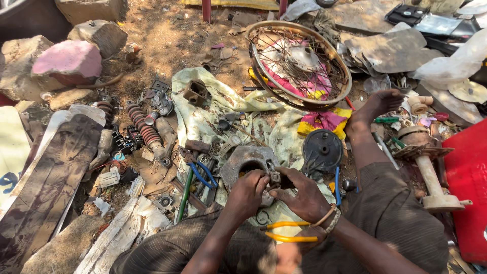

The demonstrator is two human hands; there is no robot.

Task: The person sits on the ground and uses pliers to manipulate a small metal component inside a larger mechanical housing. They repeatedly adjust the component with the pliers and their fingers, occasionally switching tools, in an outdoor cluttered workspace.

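My left hand [247, 194] and my right hand [306, 197] meet low in the middle of the view, both closed on a small dark metal part [275, 178]. They hold it just above a round grey metal housing [238, 158] that lies on a pale dirty cloth [203, 119]. A black round cover [322, 149] lies right of the housing. Yellow-handled pliers [289, 232] rest on my lap under my right wrist. My bare foot [376, 104] stretches out to the right on the ground.
A spoked wheel rim [265, 71] lies at the top centre on pink and yellow cloth. Rusty coil springs [143, 127], blue-handled pliers [201, 174], a hammer [198, 146] and several small parts lie on the left. Stones [68, 60] sit top left, a red panel [469, 187] at right.
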